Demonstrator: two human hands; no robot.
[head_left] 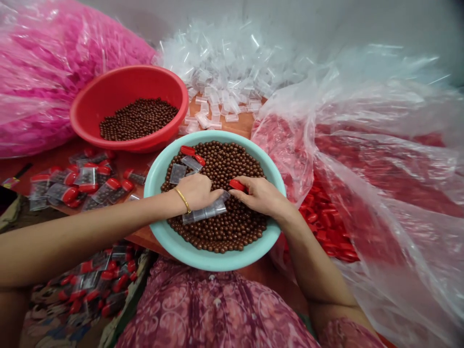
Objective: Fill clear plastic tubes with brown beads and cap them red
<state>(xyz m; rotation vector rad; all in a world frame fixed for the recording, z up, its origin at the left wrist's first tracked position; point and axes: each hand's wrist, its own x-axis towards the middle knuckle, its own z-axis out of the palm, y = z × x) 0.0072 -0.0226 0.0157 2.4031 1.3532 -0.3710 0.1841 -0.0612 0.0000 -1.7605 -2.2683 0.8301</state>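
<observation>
A light-blue basin (213, 261) full of small brown balls (224, 237) stands in front of me, with both hands over it. My left hand (197, 191), a gold bangle at its wrist, is closed on a small clear plastic container (225, 196); the fingers are mostly hidden. Other clear containers (205, 212) lie on the balls just beneath that hand. My right hand (263, 195) pinches a red cap (237, 184) between thumb and fingers, close to the left thumb. Loose red caps (187, 150) and a clear container (177, 173) rest on the balls at the back left.
A red basin (126, 142) with brown balls is at the back left, beside a pink bag (54, 72). Filled, red-capped containers (89, 179) lie on the left; more are below (90, 285). Clear containers (235, 72) are heaped behind. Red caps (326, 222) spill from a plastic bag (380, 169).
</observation>
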